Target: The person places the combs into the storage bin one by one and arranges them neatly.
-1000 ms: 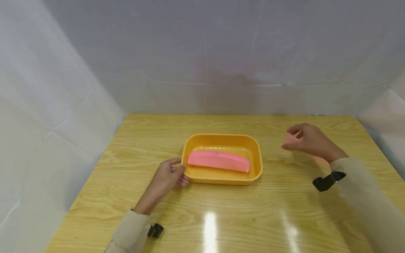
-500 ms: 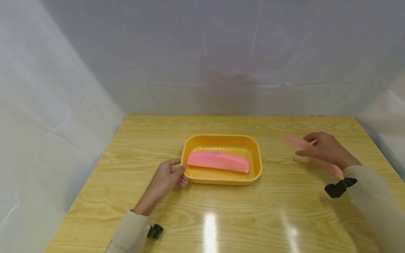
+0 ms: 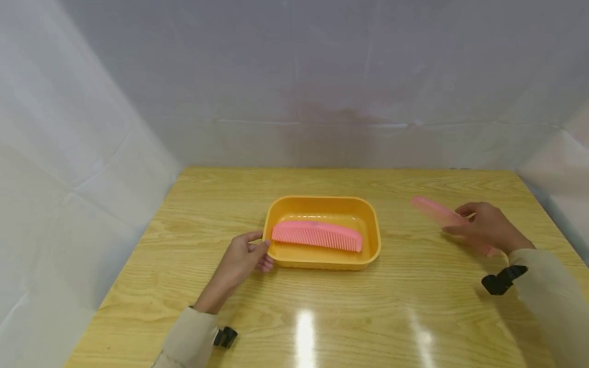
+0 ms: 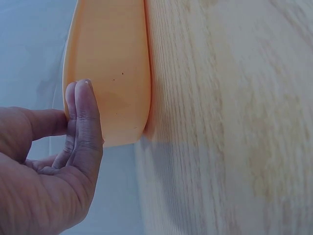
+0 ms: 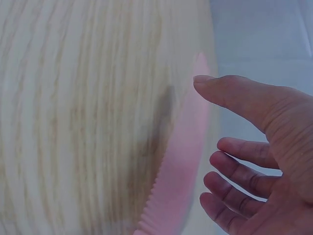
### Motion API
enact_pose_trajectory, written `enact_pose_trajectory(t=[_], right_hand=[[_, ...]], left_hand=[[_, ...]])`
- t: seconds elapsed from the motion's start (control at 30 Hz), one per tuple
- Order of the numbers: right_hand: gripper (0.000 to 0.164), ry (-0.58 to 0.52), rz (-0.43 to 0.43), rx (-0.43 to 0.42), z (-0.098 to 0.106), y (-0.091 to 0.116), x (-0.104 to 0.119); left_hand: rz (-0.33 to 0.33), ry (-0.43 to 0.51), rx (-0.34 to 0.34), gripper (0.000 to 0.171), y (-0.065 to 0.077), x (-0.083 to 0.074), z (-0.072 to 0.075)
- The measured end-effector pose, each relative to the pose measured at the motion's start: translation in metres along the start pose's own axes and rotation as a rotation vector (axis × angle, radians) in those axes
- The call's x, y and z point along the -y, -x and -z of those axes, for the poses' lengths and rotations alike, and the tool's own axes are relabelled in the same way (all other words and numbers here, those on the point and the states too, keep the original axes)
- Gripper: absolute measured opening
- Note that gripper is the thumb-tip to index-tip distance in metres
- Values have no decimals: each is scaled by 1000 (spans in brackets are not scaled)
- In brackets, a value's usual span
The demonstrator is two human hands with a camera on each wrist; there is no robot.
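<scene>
A yellow plastic basin [image 3: 322, 265] sits on the wooden table with a pink comb [image 3: 317, 233] lying inside it, teeth toward the person. My left hand [image 3: 240, 258] pinches the basin's left end; in the left wrist view its fingers [image 4: 87, 115] lie against the outer wall. To the right, a second pink comb [image 3: 432, 208] lies slantwise on the table. My right hand [image 3: 492, 227] hovers over its near half and hides part of it. The right wrist view has thumb and fingers [image 5: 239, 174] spread apart, the comb passing beyond them with nothing gripped.
The wooden table [image 3: 322, 317] reaches back to a pale sheet [image 3: 294, 102] hung behind it. More pale sheeting [image 3: 83, 179] stands along the left side. Small black devices [image 3: 503, 280] are strapped at both wrists.
My right hand has moved to the right and toward the person, along the second comb, uncovering its far end. My left hand and the basin have stayed in place.
</scene>
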State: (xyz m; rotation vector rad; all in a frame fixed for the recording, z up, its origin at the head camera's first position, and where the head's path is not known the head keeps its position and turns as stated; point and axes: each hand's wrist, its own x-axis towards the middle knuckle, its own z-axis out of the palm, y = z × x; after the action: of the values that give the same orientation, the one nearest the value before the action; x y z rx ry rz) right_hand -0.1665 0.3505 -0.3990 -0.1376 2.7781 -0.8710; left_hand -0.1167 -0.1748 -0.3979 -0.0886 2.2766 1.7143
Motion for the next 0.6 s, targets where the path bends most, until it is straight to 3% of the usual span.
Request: enact_pose_trajectory(t=[0.37, 0.6], right_hand=[[86, 26, -25, -14, -6, 0, -16], [82, 38, -30, -12, -6, 0, -19]], left_hand=[[-14, 9, 11, 40, 0, 1, 0], [-21, 10, 16, 40, 0, 0, 1]])
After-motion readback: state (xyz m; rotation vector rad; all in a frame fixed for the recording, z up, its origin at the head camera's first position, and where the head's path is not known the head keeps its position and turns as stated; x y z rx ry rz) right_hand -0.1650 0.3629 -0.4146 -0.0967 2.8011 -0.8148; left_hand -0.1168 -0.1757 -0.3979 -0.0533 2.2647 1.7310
